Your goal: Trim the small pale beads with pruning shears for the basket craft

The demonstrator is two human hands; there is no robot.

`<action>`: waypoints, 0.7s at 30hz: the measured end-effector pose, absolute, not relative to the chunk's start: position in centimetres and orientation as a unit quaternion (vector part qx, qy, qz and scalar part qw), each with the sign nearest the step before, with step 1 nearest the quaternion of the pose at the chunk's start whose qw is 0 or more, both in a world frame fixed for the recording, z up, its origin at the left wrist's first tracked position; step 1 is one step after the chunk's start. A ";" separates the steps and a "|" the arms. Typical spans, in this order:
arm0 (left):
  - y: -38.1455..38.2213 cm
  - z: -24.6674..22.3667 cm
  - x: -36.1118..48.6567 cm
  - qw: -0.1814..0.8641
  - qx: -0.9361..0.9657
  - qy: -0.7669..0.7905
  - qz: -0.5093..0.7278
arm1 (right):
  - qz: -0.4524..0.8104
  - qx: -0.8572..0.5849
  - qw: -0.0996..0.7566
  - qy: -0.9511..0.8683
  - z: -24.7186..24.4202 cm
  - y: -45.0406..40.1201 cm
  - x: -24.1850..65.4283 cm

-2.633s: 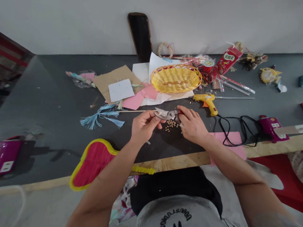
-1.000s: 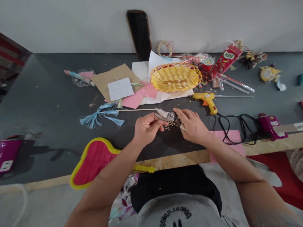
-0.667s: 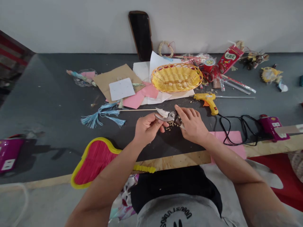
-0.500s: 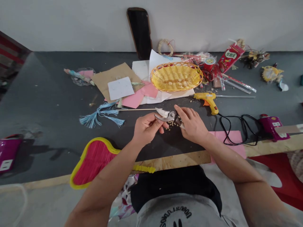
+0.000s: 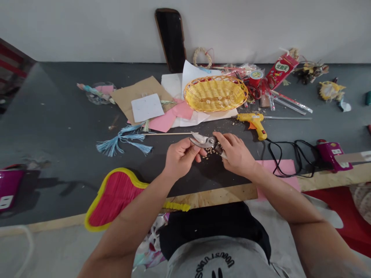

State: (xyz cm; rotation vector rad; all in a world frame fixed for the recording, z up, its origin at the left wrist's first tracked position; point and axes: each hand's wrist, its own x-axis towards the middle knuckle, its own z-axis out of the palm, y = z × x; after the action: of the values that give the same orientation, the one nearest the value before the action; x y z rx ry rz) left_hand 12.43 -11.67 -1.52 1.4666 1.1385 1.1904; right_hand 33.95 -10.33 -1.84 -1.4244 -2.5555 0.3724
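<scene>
My right hand (image 5: 239, 156) is closed round the handles of a pair of pruning shears (image 5: 213, 143), whose jaws point left and stand apart. My left hand (image 5: 181, 158) is pinched closed right at the lower jaw; what its fingers hold is too small and covered to make out. Small pale cut bits (image 5: 213, 150) lie on the table beneath the shears. A thin pale stick (image 5: 168, 134) stretches behind my left hand, from the blue tassels (image 5: 124, 141) towards the blade tip.
A yellow woven basket (image 5: 216, 94) stands on papers beyond my hands. To its right are a yellow glue gun (image 5: 256, 122) and a red drink carton (image 5: 281, 71). A phone (image 5: 171, 40) leans on the wall. A red, yellow-edged fan-like piece (image 5: 116, 199) overhangs the table's front edge.
My left hand has shifted slightly right along the shears' lower jaw. The shears and my right hand stay nearly in place.
</scene>
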 end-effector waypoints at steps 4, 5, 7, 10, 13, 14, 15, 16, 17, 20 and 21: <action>-11.4 -1.7 12.3 0.443 0.603 0.456 0.482 | 0.134 -0.476 0.101 -0.863 -1.8 -10.3 34.0; -11.3 -1.7 12.2 0.451 0.600 0.452 0.482 | 0.133 -0.479 0.102 -0.861 -1.8 -10.3 33.9; -11.0 -1.7 12.3 0.468 0.588 0.447 0.486 | 0.125 -0.493 0.106 -0.855 -1.8 -10.2 33.8; -10.9 -1.8 12.4 0.473 0.567 0.457 0.496 | 0.108 -0.510 0.108 -0.846 -2.0 -10.1 33.6; -11.0 -1.9 12.4 0.444 0.576 0.477 0.492 | 0.098 -0.505 0.100 -0.852 -2.0 -10.0 33.7; -11.1 -1.9 12.4 0.437 0.585 0.477 0.489 | 0.095 -0.498 0.097 -0.856 -1.9 -10.0 33.8; -11.2 -1.9 12.4 0.432 0.593 0.474 0.486 | 0.093 -0.491 0.093 -0.861 -1.9 -10.0 33.8; -11.3 -1.8 12.3 0.431 0.600 0.469 0.483 | 0.090 -0.483 0.091 -0.866 -1.8 -10.0 33.9; -11.3 -1.8 12.3 0.432 0.605 0.465 0.481 | 0.087 -0.478 0.090 -0.870 -1.8 -10.0 33.9; -11.5 -1.7 12.2 0.439 0.600 0.465 0.481 | 0.078 -0.475 0.093 -0.871 -1.7 -10.1 34.0; -11.5 -1.7 12.3 0.446 0.593 0.463 0.484 | 0.076 -0.478 0.096 -0.870 -1.8 -10.2 34.0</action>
State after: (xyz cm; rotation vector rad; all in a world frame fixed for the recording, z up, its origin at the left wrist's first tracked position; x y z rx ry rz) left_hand 12.27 -11.47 -1.69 1.4685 1.1469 1.1998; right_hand 33.97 -10.15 -1.78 -1.4159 -2.5775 0.2242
